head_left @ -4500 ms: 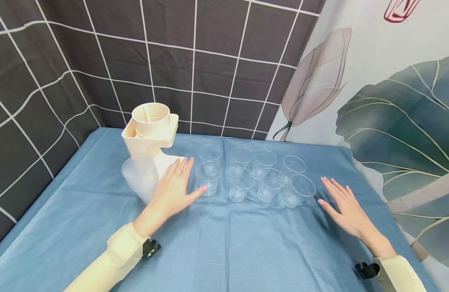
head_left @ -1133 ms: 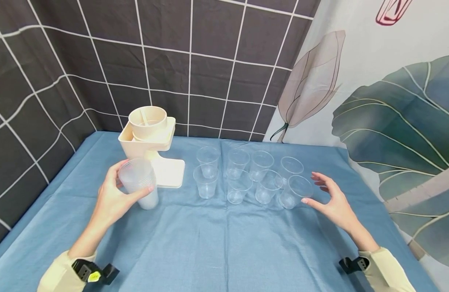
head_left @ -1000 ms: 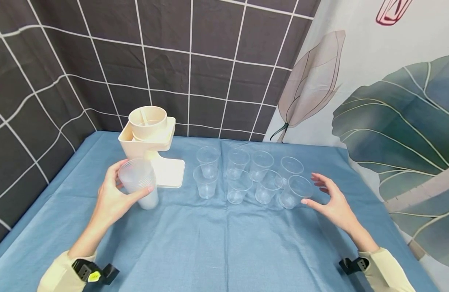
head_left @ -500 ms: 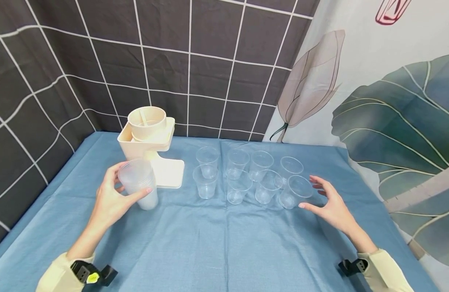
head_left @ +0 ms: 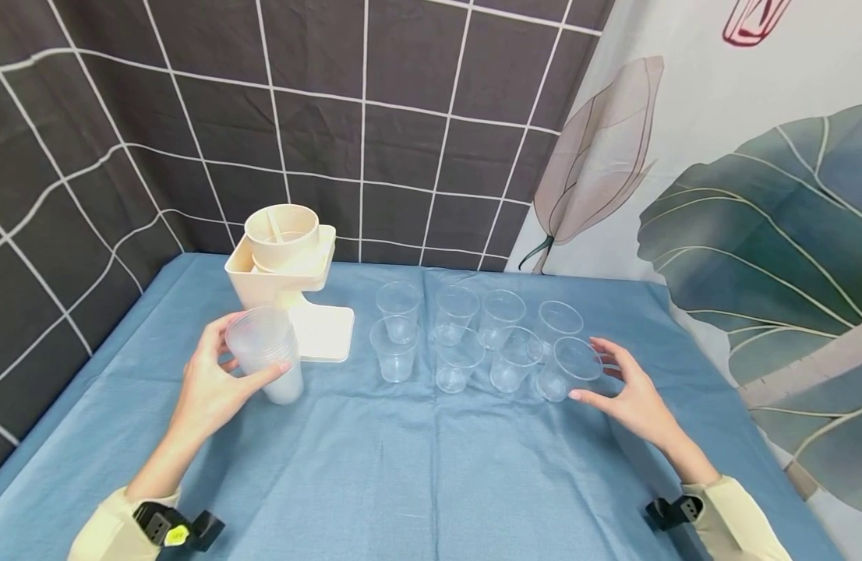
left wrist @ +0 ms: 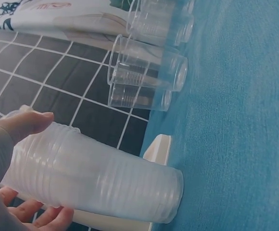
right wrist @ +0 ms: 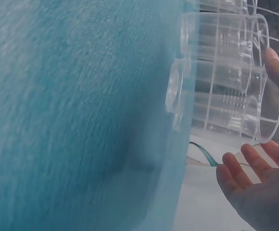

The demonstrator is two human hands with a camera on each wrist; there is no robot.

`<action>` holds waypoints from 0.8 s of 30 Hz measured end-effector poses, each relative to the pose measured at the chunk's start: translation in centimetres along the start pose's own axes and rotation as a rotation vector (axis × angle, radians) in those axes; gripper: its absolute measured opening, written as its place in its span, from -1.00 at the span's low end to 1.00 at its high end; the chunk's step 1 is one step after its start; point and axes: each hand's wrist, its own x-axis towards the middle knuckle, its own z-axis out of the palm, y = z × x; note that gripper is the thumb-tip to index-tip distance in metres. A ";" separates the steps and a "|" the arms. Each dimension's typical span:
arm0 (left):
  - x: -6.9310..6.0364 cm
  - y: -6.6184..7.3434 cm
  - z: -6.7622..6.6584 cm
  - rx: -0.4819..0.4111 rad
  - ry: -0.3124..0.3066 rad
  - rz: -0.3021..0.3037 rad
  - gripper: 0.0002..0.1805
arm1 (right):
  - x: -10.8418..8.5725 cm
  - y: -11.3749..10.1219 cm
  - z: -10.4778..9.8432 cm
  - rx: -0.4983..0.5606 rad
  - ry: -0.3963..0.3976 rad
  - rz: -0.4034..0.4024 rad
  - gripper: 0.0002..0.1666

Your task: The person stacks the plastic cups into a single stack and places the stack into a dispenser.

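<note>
Toward the left edge of the table (head_left: 375, 483), the left hand (head_left: 215, 387) grips a tall stack of cups (head_left: 259, 336); swinging it backward could knock the cream stand (head_left: 282, 282) close behind. Nearer the right edge, the right hand (head_left: 636, 399) has thumb and fingers spread around the end cup (head_left: 559, 380), not clasping it. Squeezing hard might buckle thin plastic; a sideways nudge could topple the neighbouring cups (head_left: 513, 366).
</note>
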 end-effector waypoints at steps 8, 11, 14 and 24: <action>-0.1 -0.1 -0.1 -0.020 -0.010 0.012 -0.03 | 0.4 -0.2 0.4 0.050 -0.012 0.002 -0.02; -0.1 -0.1 0.0 -0.019 -0.009 0.016 -0.04 | 0.5 -0.4 0.5 0.074 -0.013 0.001 -0.04; -0.1 -0.2 0.0 -0.018 -0.009 0.020 -0.04 | 0.5 -0.5 0.5 0.084 -0.014 0.008 -0.04; 0.0 -0.3 0.1 -0.021 -0.015 0.042 -0.05 | 0.8 -0.5 0.7 0.099 -0.020 0.020 -0.07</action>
